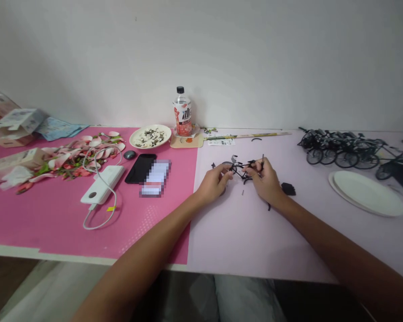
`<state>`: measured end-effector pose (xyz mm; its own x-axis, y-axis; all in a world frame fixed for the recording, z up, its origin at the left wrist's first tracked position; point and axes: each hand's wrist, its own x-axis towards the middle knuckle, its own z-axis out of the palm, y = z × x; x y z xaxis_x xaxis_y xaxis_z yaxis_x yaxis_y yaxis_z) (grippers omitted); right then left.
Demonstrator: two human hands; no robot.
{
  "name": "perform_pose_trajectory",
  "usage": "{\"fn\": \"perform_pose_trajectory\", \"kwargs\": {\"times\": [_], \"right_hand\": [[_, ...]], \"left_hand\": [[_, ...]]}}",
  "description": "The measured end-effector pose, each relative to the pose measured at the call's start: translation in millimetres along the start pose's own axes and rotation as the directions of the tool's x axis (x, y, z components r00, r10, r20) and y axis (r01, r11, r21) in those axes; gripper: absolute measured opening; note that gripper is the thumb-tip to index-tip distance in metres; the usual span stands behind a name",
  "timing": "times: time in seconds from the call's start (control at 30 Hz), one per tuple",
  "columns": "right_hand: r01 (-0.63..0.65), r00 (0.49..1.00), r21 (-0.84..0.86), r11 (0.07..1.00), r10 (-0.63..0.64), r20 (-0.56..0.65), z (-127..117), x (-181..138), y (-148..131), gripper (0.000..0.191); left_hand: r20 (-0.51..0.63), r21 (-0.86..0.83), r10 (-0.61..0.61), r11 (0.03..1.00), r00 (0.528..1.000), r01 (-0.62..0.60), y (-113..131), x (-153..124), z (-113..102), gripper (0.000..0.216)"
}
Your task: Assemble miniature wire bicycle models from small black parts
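Observation:
Between my hands is a small black model bicycle frame (242, 175), just above the pale lilac table cover. My left hand (216, 181) pinches its left end, thumb and fingers pressed together. My right hand (263, 180) has its fingers closed on the frame's right end, and a thin dark stick-like piece (263, 162) pokes up from these fingers. A wheel shows partly behind my left fingers. Small loose parts lie around: a short grey pin (243, 192), a curved black piece (269, 207) and a flat black piece (288, 188) beside my right wrist.
Several black model bicycles (342, 150) stand in a row at the back right, behind white plates (369, 193). A drink bottle (182, 114) and a plate of small parts (150, 126) stand near the wall. Left are a phone (136, 169), a white power bank (102, 184) and pink petals (97, 154).

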<state>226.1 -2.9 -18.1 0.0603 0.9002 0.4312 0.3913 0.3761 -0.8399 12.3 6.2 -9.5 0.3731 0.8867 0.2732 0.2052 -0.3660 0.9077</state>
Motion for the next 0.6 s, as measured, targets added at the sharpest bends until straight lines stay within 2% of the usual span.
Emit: {"fn": "perform_pose_trajectory", "kwargs": {"times": [0.1, 0.2, 0.33, 0.43, 0.5, 0.6], "right_hand": [[0.017, 1.0, -0.023, 1.0, -0.017, 0.004, 1, 0, 0, 0.034], [0.035, 0.999, -0.048, 0.998, -0.034, 0.028, 2, 0, 2, 0.032], [0.075, 0.996, -0.132, 0.988, -0.068, 0.057, 1, 0, 2, 0.03], [0.094, 0.994, -0.181, 0.979, -0.08, 0.08, -2, 0, -3, 0.032], [0.111, 0.991, -0.18, 0.977, -0.097, 0.089, -6, 1, -8, 0.032], [0.127, 0.991, -0.184, 0.975, -0.119, 0.052, -13, 5, -11, 0.03]], "left_hand": [[0.03, -0.127, -0.073, 0.989, 0.997, 0.076, 3, 0, 0, 0.043], [0.126, -0.234, -0.121, 0.961, 0.985, 0.148, 10, 0, -3, 0.048], [0.278, -0.313, -0.156, 0.918, 0.948, 0.242, 17, 1, -9, 0.055], [0.342, -0.368, -0.18, 0.878, 0.922, 0.307, 17, 4, -13, 0.061], [0.323, -0.415, -0.19, 0.852, 0.927, 0.319, 15, 6, -18, 0.065], [0.222, -0.463, -0.197, 0.841, 0.955, 0.282, 14, 10, -27, 0.064]]}}
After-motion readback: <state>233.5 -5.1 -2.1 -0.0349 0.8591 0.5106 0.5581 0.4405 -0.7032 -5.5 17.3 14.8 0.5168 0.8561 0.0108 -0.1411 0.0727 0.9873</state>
